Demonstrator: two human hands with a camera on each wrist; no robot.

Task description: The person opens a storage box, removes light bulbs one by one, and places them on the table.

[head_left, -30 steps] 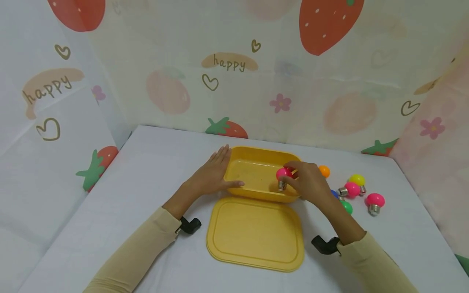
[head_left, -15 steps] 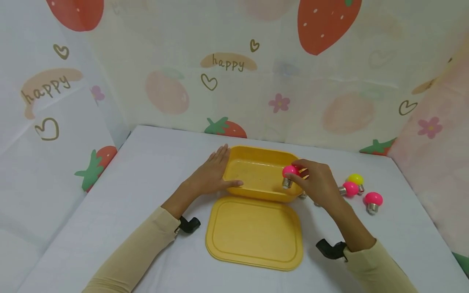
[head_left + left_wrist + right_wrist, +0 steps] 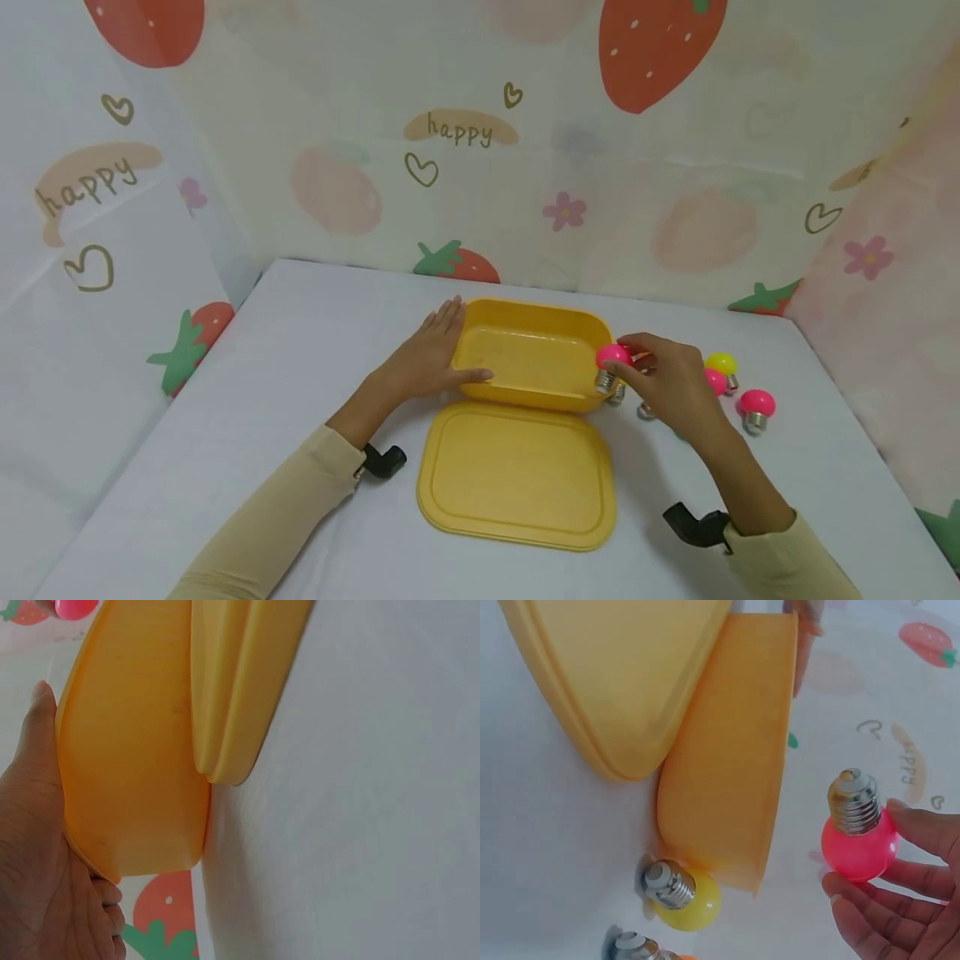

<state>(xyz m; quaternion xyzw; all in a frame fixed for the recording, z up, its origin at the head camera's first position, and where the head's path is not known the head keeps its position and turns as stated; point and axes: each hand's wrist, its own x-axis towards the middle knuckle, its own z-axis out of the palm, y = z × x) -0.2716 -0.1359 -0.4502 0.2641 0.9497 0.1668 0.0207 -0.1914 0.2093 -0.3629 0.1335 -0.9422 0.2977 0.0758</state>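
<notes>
My right hand (image 3: 671,383) pinches a pink light bulb (image 3: 612,358) between thumb and fingertips, its screw base pointing down. This bulb hangs at the right end of a yellow plastic box (image 3: 536,395). In the right wrist view, the held bulb (image 3: 859,851) stands apart from the box wall (image 3: 724,750). My left hand (image 3: 423,358) rests against the box's left end, fingers straight along the side and thumb over the front rim. By the box's right end lies a yellow bulb (image 3: 690,904), mostly hidden from the head view.
In front of the box lies its flat yellow lid (image 3: 517,475). To the right are another yellow bulb (image 3: 722,364), a pink bulb (image 3: 757,403) and one more pink bulb (image 3: 715,382), partly behind my hand. A patterned cloth wall (image 3: 480,192) stands behind.
My right hand has carried the pink bulb rightward, from over the box's inside to its right end. The hand now covers the blue, green and orange bulbs. My left hand stays in place.
</notes>
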